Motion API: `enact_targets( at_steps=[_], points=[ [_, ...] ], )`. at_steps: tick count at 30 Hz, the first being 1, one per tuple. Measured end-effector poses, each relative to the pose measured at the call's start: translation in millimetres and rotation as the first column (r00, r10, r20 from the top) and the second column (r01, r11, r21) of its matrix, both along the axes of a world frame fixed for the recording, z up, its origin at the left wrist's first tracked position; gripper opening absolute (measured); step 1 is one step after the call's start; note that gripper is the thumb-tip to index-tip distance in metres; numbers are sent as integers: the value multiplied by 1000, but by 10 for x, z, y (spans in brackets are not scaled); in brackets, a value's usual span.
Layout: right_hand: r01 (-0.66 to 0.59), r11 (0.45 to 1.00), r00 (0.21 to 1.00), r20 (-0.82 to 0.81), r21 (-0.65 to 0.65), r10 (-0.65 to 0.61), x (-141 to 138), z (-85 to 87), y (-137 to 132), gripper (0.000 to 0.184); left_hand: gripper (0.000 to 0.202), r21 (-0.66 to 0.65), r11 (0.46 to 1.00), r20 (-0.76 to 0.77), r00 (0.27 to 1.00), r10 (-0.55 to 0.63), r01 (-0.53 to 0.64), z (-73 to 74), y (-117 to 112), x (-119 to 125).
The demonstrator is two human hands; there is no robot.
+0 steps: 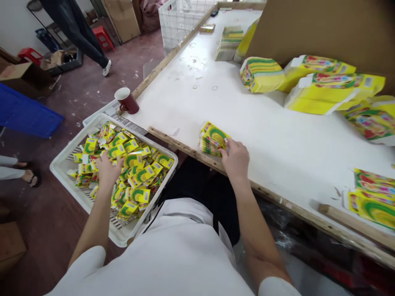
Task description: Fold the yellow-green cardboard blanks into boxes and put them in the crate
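My right hand grips the right end of a small stack of flat yellow-green cartons, which rests on the white table near its wooden front edge. To the left, my left hand is over a white plastic basket, thumb and fingers apart. Beneath and around that hand lies a heap of small folded yellow boxes with green arcs and barcodes. Some boxes show open white flaps. I see nothing held in the left hand, though its palm side is partly hidden.
A dark red mug stands at the table corner by the basket. Bundles of flat cartons lie at the back right, before a large brown cardboard sheet. More cartons sit at right, near a wooden strip. People stand on the left.
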State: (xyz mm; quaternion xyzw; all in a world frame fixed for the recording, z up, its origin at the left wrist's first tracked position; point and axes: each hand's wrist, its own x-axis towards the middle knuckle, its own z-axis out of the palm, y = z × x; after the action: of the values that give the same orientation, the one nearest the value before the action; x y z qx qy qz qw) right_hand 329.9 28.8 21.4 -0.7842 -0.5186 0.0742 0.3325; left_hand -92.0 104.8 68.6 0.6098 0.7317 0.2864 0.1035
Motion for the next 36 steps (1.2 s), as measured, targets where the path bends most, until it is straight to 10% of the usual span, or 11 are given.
enact_targets(
  at_steps=[3,7,13,17,23,29,36],
  points=[
    [-23,999,999,39,-40,25,26,-12,20,39,67,104,993,-73,996,57,-50,-52,-63,-10],
    [24,998,999,-50,55,-21,-9,69,-18,48,54,116,974,328,918,-222,193,-125,-251,636],
    [-99,946,770,-578,309,270,-502,282,-202,51,82,238,722,870,187,-455,649,-175,-441,1830],
    [-204,897,559,-705,392,436,-949,329,-322,47,76,231,800,972,-100,-212,554,-18,-477,2258],
    [-304,864,506,-701,401,503,-1152,330,-377,43,59,67,933,996,-78,-42,354,148,-408,2322],
    [-238,889,461,-760,392,458,-1085,284,-281,39,68,181,917,983,-54,-173,355,13,-460,2237],
    [-129,912,684,-631,388,365,-899,241,-291,10,41,132,912,953,203,-225,389,-131,-389,2034]
  ],
)
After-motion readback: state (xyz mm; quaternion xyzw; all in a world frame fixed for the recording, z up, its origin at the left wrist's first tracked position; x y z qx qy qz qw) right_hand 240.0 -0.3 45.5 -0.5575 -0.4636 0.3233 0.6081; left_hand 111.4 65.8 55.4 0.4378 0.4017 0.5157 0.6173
